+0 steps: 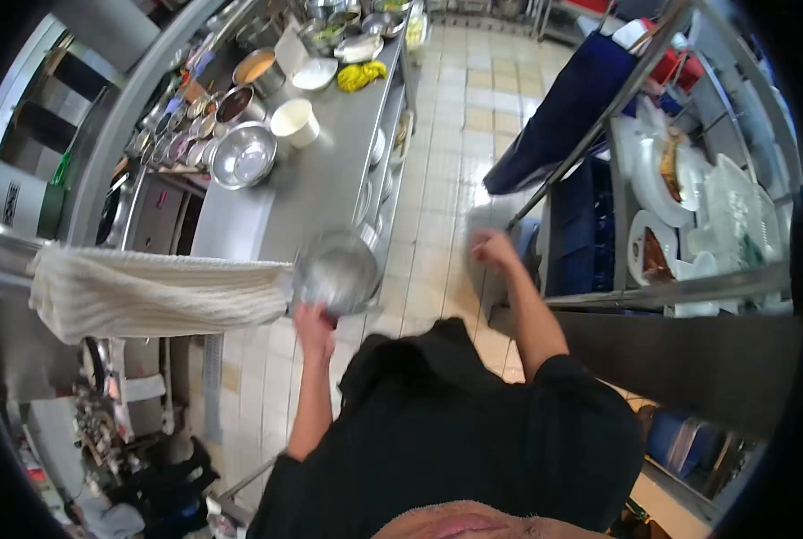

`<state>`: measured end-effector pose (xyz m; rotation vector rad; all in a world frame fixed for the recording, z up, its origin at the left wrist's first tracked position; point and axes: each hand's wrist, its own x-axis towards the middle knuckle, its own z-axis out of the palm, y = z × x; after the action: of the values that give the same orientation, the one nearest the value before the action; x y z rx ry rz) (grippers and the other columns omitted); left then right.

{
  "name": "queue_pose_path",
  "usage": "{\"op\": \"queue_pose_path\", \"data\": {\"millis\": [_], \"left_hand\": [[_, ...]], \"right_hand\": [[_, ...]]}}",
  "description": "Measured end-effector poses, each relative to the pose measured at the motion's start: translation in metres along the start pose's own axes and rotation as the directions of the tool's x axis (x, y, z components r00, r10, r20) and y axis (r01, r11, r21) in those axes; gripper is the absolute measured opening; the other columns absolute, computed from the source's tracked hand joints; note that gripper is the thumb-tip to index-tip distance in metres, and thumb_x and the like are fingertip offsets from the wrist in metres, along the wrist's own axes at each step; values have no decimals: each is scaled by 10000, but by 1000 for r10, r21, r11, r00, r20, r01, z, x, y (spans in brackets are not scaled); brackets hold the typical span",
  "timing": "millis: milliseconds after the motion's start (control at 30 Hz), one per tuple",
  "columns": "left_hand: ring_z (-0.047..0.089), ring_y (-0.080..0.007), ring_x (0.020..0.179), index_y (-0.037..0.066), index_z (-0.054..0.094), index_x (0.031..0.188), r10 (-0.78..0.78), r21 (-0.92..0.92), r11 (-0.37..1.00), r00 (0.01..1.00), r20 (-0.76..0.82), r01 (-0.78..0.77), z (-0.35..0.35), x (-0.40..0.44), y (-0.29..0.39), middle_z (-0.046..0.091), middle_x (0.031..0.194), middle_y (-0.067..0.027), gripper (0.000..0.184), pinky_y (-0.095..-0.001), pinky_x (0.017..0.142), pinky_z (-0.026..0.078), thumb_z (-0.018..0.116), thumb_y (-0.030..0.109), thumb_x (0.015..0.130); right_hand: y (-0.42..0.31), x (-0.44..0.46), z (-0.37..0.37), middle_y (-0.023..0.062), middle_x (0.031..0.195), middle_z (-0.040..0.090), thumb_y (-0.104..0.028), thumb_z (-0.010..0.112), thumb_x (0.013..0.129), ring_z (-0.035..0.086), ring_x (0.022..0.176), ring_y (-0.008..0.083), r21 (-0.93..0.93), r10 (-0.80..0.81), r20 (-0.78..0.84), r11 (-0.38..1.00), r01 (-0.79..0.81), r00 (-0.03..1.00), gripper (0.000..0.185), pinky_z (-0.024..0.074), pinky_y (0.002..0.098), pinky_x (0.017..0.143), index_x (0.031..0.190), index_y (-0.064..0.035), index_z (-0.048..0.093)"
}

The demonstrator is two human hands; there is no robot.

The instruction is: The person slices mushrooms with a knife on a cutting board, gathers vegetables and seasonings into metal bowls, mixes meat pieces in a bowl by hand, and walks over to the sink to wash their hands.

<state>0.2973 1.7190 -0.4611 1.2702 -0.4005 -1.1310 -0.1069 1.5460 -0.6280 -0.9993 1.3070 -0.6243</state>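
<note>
My left hand (315,331) is closed on the near edge of a round metal bowl (337,269). Motion blurs the bowl, so its contents and exact shape cannot be made out. It is held beside the front corner of the steel counter (316,193). A cream ribbed cloth (163,292) hangs just left of the bowl, its end close to the rim. Over the tiled floor, my right hand (491,248) has its fingers curled in, with nothing visible in them. It is nearest to the metal shelf rack on the right.
On the counter stand a steel mixing bowl (243,154), a white tub (295,123), a pot of orange liquid (256,68) and a yellow cloth (362,76). At right, a rack holds white dishes (657,175) and blue crates (583,229). A tiled aisle (437,162) runs between.
</note>
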Motion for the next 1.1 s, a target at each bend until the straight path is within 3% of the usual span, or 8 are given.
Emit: {"op": "queue_pose_path", "data": {"millis": [133, 367, 500, 600, 733, 833, 967, 1100], "left_hand": [[609, -163, 677, 36, 555, 933, -58, 112, 993, 976, 210, 35, 154, 108, 27, 622, 852, -68, 107, -336, 634, 534, 589, 49, 832], [643, -184, 603, 24, 516, 813, -170, 291, 955, 896, 410, 48, 364, 311, -6, 633, 756, -109, 74, -330, 592, 586, 588, 39, 820], [652, -192, 591, 32, 484, 795, -248, 390, 921, 798, 549, 18, 508, 420, -41, 642, 746, -123, 113, -326, 548, 585, 591, 54, 828], [644, -213, 603, 23, 484, 752, -348, 349, 925, 698, 626, 149, 634, 470, -47, 598, 717, -113, 131, -350, 544, 591, 604, 31, 802], [646, -217, 657, 42, 476, 823, -341, 200, 936, 602, 722, 290, 783, 559, -56, 616, 785, -111, 114, -374, 656, 590, 588, 53, 836], [647, -207, 678, 40, 487, 841, -222, 184, 974, 706, 672, 130, 851, 633, -47, 622, 828, -103, 91, -372, 662, 580, 576, 58, 845], [632, -178, 660, 21, 533, 878, -140, 175, 983, 832, 537, 52, 888, 720, -9, 623, 817, -88, 50, -346, 627, 582, 562, 51, 849], [627, -158, 732, 58, 533, 898, -141, 128, 987, 898, 417, 96, 878, 786, 38, 633, 871, -65, 58, -334, 659, 554, 569, 59, 853]], "right_hand": [[-77, 36, -40, 191, 1218, 587, 15, 654, 725, 637, 971, 292, -478, 38, -168, 870, -116, 985, 708, 528, 392, 778, 1390, -14, 414], [-232, 158, -157, 226, 1264, 568, -208, 731, 757, 529, 1202, 290, -483, -173, -33, 865, 135, 984, 667, 437, 360, 971, 1341, -4, 482], [-324, 158, -224, 201, 1362, 481, -204, 664, 857, 554, 1171, 298, 188, -223, -91, 953, 237, 970, 591, 462, 396, 962, 1352, 29, 441], [-347, 188, -264, 242, 1374, 441, -149, 569, 919, 547, 1179, 308, 797, -559, -61, 471, 377, 827, 551, 473, 435, 967, 1398, 22, 355], [-312, 337, -332, 187, 1387, 467, -170, 596, 883, 543, 1182, 355, 554, 116, -215, 832, 24, 970, 442, 425, 518, 994, 1312, -87, 525], [-321, 419, -387, 196, 1170, 627, -204, 707, 750, 579, 1118, 357, -583, -273, -473, 810, -66, 838, 491, 463, 442, 952, 1225, -128, 607], [-443, 498, -467, 236, 1212, 594, -229, 739, 746, 569, 1140, 351, -681, -25, -455, 654, -329, 890, 584, 456, 391, 967, 1261, -23, 557], [-580, 604, -532, 190, 1314, 542, -240, 700, 810, 562, 1170, 330, -486, -77, 40, 870, 87, 996, 621, 436, 436, 990, 1340, -13, 472]]}}
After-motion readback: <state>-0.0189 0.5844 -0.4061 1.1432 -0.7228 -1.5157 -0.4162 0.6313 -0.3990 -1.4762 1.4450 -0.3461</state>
